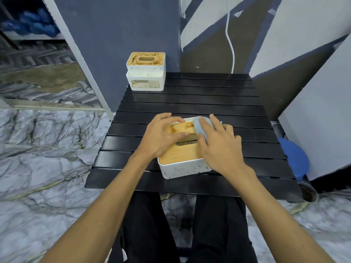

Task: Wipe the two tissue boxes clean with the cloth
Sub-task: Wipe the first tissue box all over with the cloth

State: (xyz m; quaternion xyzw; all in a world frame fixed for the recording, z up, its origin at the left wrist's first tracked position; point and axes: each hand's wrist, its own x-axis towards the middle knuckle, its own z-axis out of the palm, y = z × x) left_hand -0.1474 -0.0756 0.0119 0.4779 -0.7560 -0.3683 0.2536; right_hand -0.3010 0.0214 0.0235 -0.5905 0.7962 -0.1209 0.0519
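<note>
A white tissue box with a wooden lid (182,154) sits near the front of the black slatted table (190,103). Brown stains show on the far part of its lid, dark specks on its white front wall. My left hand (161,137) rests flat on the lid's left side, fingers straight, steadying the box. My right hand (218,143) presses a light blue-grey cloth (200,126) onto the lid's far right corner, fingers curled over it. A second white tissue box (145,72), its wooden lid heavily stained, stands at the table's far left corner with a white tray section in front.
A blue-grey wall rises right behind the table, with a white cable (230,44) hanging down it. Grey panels lean at the right. A blue object (293,158) and a round container (308,192) sit on the floor at the table's right. Marble floor lies to the left.
</note>
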